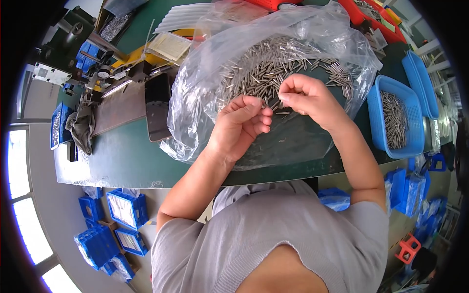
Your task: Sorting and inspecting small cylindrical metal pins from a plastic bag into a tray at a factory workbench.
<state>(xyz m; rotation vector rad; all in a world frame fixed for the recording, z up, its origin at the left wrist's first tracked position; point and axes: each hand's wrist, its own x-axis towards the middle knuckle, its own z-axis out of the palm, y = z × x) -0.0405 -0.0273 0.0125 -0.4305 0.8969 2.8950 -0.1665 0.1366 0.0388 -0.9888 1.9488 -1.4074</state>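
My left hand (240, 121) is closed in a pinch, with the tip of a small metal pin (264, 104) showing at the thumb and forefinger. To its right, my right hand (312, 100) has thumb and forefinger pressed together; whatever they may hold is hidden. Both hands hover over the near side of a large clear plastic bag (195, 95) spread across the green table. Many slim metal pins (266, 61) lie heaped on it just beyond my fingers. A few loose ones are near my fingertips.
On the right stands a blue basket (373, 110) holding more metal pins. A dark phone-like slab (157, 110) lies left of the bag, near a bench fixture with a dial gauge (103, 73). Red trays (391, 31) sit at the back right. The table's front edge (161, 183) runs before me.
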